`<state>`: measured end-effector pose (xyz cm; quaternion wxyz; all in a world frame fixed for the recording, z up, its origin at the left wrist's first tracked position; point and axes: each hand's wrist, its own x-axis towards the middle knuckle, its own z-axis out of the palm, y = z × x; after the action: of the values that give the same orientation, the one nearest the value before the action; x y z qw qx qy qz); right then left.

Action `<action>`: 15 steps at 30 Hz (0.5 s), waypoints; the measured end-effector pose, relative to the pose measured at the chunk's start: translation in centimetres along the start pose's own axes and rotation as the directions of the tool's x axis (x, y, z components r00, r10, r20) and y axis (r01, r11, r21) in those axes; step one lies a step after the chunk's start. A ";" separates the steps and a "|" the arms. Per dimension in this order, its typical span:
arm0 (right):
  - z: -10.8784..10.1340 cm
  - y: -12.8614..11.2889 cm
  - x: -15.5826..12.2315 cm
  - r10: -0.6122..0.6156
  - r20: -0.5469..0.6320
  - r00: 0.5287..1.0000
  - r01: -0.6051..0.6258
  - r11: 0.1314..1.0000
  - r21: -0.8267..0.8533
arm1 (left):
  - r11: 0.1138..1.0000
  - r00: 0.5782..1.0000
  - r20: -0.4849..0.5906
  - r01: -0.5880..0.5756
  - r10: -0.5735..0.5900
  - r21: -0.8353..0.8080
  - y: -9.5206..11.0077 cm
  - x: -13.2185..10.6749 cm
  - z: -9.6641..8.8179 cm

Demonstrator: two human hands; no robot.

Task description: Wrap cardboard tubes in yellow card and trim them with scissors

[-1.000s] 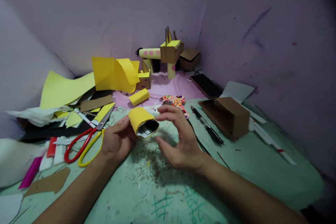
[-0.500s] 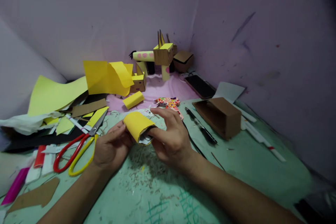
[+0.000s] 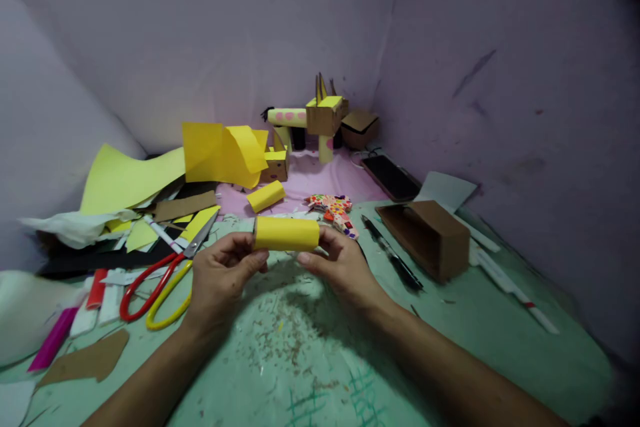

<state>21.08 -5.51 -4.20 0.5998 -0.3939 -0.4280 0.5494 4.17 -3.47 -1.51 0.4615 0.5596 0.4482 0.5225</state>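
A yellow paper-covered tube (image 3: pixel 286 233) is held level above the green mat, lying left to right. My left hand (image 3: pixel 220 280) pinches its left end with thumb and fingers. Its right end is gripped by my right hand (image 3: pixel 343 268). Red-and-yellow-handled scissors (image 3: pixel 160 277) lie just left of my left hand. A second, smaller yellow tube (image 3: pixel 266 195) rests on the pink cloth behind.
Yellow paper sheets (image 3: pixel 220 153) and scraps pile up at the left. A cardboard-and-yellow animal model (image 3: pixel 320 117) stands at the back corner. A brown cardboard box (image 3: pixel 427 237), a black pen (image 3: pixel 393 253), a phone (image 3: pixel 393 177) and a patterned paper piece (image 3: pixel 335 205) lie at the right.
The tube was turned from end-on, open mouth facing me, to sideways. My right hand went from open beside it to gripping its right end.
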 end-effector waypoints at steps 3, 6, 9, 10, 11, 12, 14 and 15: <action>-0.6 0.5 0.1 0.099 -0.175 0.980 -0.097 0.995 0.022 | 0.976 0.988 -0.056 -0.133 0.145 0.173 1.2 -0.5 -0.4; -1.0 0.6 0.2 0.085 -0.266 0.960 -0.086 0.996 0.007 | 0.916 0.963 -0.012 -0.253 0.269 0.311 2.0 -1.0 -0.8; -0.9 0.4 0.1 0.012 -0.230 0.973 -0.019 0.999 -0.026 | 0.869 0.942 0.067 -0.331 0.330 0.368 2.3 -1.3 -1.1; -0.7 0.3 0.0 -0.001 -0.206 0.978 -0.007 0.999 -0.041 | 0.862 0.938 0.087 -0.344 0.337 0.372 2.3 -1.4 -1.1; -0.5 0.3 0.0 -0.003 -0.180 0.984 -0.006 0.999 -0.053 | 0.860 0.936 0.100 -0.350 0.338 0.370 2.3 -1.5 -1.2; -0.4 0.4 -0.1 0.003 -0.159 0.987 -0.012 0.998 -0.059 | 0.863 0.936 0.109 -0.351 0.335 0.363 2.3 -1.5 -1.2; -0.2 0.6 -0.1 0.026 -0.132 0.991 -0.032 0.998 -0.046 | 0.881 0.943 0.114 -0.334 0.314 0.336 2.3 -1.7 -1.1; -0.1 0.7 -0.2 0.033 -0.126 0.991 -0.039 0.999 -0.039 | 0.894 0.948 0.112 -0.318 0.298 0.315 2.3 -1.7 -1.1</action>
<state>20.99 -5.61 -4.89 0.6073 -0.4476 -0.3935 0.5254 3.07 -5.48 0.48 0.2865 0.7083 0.4205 0.4894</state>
